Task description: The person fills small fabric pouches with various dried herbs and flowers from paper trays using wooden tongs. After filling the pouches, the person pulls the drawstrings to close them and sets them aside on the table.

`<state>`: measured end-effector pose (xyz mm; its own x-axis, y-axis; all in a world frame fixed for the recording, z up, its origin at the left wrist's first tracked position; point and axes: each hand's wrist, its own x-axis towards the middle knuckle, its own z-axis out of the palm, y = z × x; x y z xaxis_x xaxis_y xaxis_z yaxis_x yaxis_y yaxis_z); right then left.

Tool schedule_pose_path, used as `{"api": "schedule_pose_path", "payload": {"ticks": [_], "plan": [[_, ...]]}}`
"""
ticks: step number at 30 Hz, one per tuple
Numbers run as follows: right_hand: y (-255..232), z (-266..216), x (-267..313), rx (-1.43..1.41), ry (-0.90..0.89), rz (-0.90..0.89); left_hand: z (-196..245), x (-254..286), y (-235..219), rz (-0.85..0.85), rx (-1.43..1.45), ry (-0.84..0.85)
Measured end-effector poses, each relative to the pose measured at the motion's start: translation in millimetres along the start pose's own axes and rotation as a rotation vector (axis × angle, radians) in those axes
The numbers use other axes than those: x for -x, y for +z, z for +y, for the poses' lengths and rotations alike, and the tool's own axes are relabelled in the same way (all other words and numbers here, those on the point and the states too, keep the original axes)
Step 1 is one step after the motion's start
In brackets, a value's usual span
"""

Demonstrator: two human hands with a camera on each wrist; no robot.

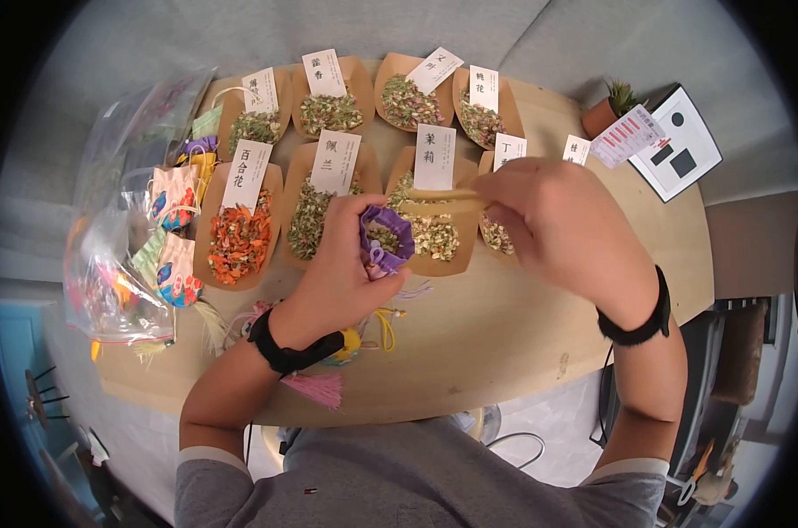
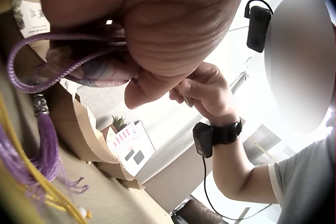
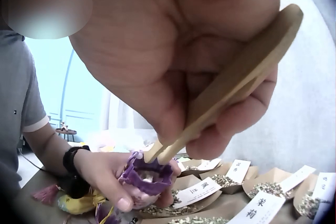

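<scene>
My left hand (image 1: 342, 268) grips a small purple drawstring pouch (image 1: 403, 227), its gathered mouth facing up. Dried herb bits show inside. In the left wrist view, a purple cord (image 2: 39, 39) and a purple tassel (image 2: 48, 142) hang from it. Wooden tongs (image 3: 231, 92) are pinched in my right hand (image 1: 562, 238), raised over the right side of the table. Their tips point left, and in the right wrist view they overlap the pouch's rim. Behind the pouch is a paper tray of pale dried flowers (image 1: 438, 239); left of that, a tray of green herbs (image 1: 306, 220).
Several paper trays stand in two rows with name cards, one with orange petals (image 1: 239, 242). At left lie a clear plastic bag (image 1: 108, 220) and embroidered pouches (image 1: 179, 273). A potted plant (image 1: 599, 114) and white sign (image 1: 680, 150) stand back right. A pink tassel (image 1: 315, 389) lies near the front edge.
</scene>
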<state>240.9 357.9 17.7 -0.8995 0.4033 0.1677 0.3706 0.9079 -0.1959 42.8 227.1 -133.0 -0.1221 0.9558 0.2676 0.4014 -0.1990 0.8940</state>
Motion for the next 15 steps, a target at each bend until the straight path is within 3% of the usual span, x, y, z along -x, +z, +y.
{"api": "schedule_pose_path", "payload": {"ticks": [3, 7, 8, 15], "plan": [[24, 18, -8, 0.158, 0.007, -0.095, 1, -1, 0, -0.018, -0.007, -0.016], [68, 24, -15, 0.158, -0.038, -0.036, -2, -1, 1, -0.01, -0.049, -0.006], [76, 26, -16, 0.163, -0.034, -0.097, -1, -1, 1, -0.007, -0.033, -0.034], [55, 39, -2, 0.201, 0.046, -0.243, 0, 0, 0, 0.003, -0.073, -0.029]]}}
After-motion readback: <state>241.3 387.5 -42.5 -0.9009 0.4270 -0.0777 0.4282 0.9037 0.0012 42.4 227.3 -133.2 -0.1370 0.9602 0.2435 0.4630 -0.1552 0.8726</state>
